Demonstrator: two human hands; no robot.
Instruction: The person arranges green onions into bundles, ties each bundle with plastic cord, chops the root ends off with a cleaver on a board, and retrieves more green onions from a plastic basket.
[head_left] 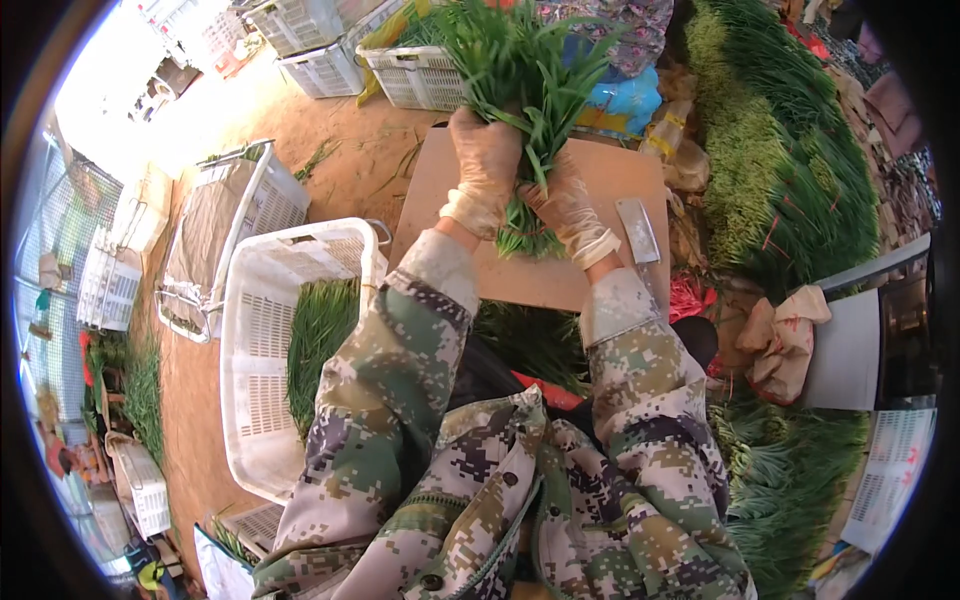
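Observation:
Both my hands wear thin pale gloves and hold a bunch of leafy greens (530, 75) above a tan board (440, 190). My left hand (484, 165) is closed around the left side of the bunch, just below its leaves. Lower down, my right hand (568, 208) grips the right side near the stems. The stem ends point toward me, and the leaves fan out away from me. A cleaver (638, 231) lies flat on the board's right side, close to my right wrist and apart from it. Leaves hide some of my fingers.
A white plastic crate (262, 370) with long greens inside stands left of the board. More crates (412, 78) are at the back. Large heaps of greens (800, 150) lie on the right. A crumpled brown paper bag (785, 345) and red ties (688, 297) sit beside the board.

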